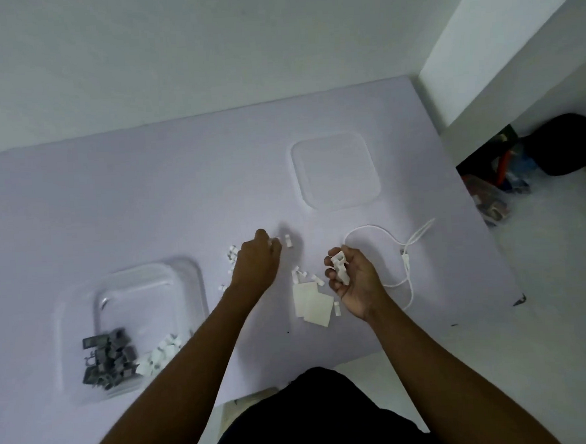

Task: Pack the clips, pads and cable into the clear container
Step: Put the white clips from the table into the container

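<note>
The clear container stands on the table at the left. It holds a heap of grey clips and some white clips. My left hand is closed, fingertips pinching a small white clip among loose white clips. My right hand is palm-up and closed on several white clips. White square pads lie between my hands, with more white clips just above them. The white cable loops to the right of my right hand.
The container's clear lid lies flat at the far right of the lilac table. The table's right edge drops to a white floor with a black bag and a box of clutter. A white wall stands behind.
</note>
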Available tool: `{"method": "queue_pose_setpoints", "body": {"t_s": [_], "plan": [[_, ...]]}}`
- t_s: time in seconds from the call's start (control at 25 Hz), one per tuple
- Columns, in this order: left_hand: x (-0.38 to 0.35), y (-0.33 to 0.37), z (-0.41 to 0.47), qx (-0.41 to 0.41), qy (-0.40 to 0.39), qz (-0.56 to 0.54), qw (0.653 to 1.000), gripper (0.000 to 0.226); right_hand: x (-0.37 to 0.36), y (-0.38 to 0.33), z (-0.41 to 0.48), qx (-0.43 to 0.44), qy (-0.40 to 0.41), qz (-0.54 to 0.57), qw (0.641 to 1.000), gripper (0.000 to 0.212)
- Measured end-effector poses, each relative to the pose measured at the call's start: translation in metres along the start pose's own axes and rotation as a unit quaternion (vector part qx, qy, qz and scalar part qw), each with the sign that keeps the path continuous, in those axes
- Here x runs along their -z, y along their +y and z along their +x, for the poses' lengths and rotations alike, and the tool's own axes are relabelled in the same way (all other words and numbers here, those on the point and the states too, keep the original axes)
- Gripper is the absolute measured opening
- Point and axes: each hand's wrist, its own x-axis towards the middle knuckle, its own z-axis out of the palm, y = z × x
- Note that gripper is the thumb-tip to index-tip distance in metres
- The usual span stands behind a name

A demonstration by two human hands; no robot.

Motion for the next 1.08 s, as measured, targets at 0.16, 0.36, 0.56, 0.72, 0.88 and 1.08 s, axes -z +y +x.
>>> {"method": "queue_pose_setpoints", "body": {"t_s": [0.16, 0.36, 0.56, 0.72, 0.88, 1.08], "plan": [[0.067, -0.082, -0.057, 0.078, 0.028, -0.001, 0.997, 0.025, -0.052, 0.034, 0.002, -0.022, -0.041, -0.047, 0.998, 0.022], [0.116, -0.182, -0.119, 0.112, -0.027, 0.005, 0.993, 0.026, -0.134, 0.089, -0.005, -0.016, -0.077, -0.086, 0.993, 0.016], [0.113, -0.232, -0.138, 0.030, -0.186, 0.055, 0.981, 0.030, -0.187, 0.139, -0.016, -0.013, -0.090, -0.140, 0.986, 0.020], [0.099, -0.234, -0.138, 0.003, -0.233, 0.073, 0.970, 0.030, -0.203, 0.169, -0.021, -0.027, -0.046, -0.193, 0.980, 0.017], [0.101, -0.243, -0.148, -0.031, -0.216, 0.042, 0.975, 0.041, -0.217, 0.188, -0.026, 0.014, -0.038, -0.326, 0.944, 0.015], [0.132, -0.259, -0.151, -0.017, -0.127, -0.049, 0.990, 0.032, -0.233, 0.206, -0.022, 0.077, -0.051, -0.449, 0.889, 0.018]]}}
